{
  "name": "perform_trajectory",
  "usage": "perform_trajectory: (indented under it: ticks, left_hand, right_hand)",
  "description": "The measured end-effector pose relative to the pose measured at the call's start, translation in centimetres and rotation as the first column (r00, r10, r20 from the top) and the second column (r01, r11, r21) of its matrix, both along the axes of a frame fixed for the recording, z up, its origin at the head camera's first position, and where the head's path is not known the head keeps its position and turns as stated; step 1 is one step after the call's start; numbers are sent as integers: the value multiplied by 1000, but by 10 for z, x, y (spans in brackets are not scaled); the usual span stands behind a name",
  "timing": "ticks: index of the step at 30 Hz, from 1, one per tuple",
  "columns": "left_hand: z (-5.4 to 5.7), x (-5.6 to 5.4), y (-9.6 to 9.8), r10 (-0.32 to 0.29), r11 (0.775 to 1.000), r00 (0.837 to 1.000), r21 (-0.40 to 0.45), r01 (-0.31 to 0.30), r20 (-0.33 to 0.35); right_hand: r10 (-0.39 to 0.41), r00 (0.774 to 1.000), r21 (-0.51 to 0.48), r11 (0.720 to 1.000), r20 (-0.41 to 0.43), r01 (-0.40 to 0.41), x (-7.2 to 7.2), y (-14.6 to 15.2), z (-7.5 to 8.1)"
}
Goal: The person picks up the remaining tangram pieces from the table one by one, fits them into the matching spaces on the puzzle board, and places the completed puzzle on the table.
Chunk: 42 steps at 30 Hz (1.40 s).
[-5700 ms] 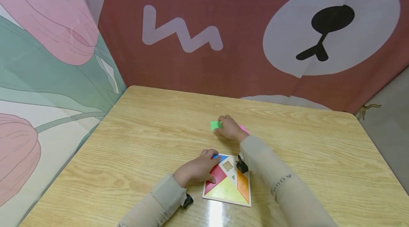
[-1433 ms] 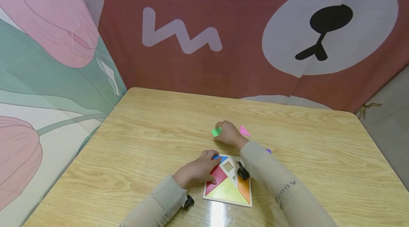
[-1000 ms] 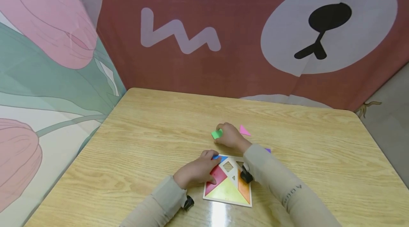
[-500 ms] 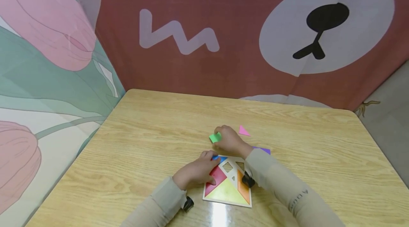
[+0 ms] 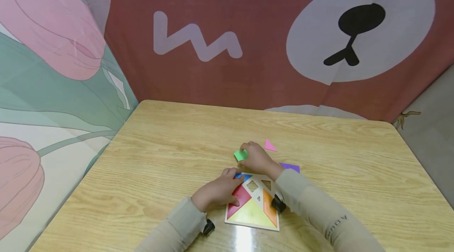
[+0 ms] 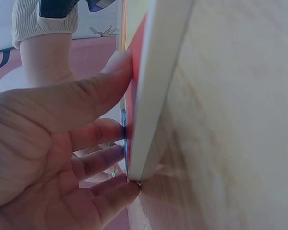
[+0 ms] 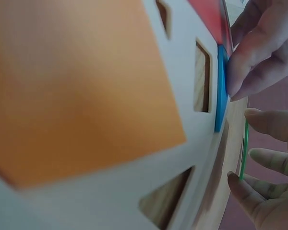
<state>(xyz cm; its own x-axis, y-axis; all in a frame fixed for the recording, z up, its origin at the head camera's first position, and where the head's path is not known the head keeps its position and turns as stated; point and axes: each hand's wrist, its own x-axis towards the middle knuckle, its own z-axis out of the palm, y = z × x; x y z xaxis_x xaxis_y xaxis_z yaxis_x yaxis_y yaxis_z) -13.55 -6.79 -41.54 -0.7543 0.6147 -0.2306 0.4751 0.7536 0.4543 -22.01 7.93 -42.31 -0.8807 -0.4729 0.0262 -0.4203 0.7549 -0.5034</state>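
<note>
Green piece pinched in right hand; left hand flat on puzzle board; sleeve lettering unreadable.

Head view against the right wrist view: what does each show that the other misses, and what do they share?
Only the head view shows the pink triangle and the purple piece lying loose on the table, plus the yellow piece in the puzzle board. Only the right wrist view shows the green piece edge-on between the fingers of the right hand. Both show the board with its orange piece, empty slots, and the left hand on the blue piece.
</note>
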Motion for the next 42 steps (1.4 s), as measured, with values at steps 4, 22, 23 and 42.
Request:
perform_trajectory:
  ticks: [4, 22, 23, 42]
  left_hand:
    - [1, 1, 0, -8, 1000, 1000, -11, 8, -16]
    - [0, -1, 1, 3, 1000, 1000, -17, -4, -13]
    - [1, 0, 1, 0, 1000, 1000, -21, -1, -17]
    - [0, 0, 2, 9, 1000, 1000, -30, -10, -21]
  right_hand:
    - [-3, 1000, 0, 1000, 1, 3, 2, 1, -1]
    - [-21, 1000, -10, 1000, 8, 21, 10, 8, -2]
    - [-22, 1000, -11, 1000, 5, 22, 11, 8, -2]
    - [-14, 1000, 1, 1000, -28, 14, 21, 18, -1]
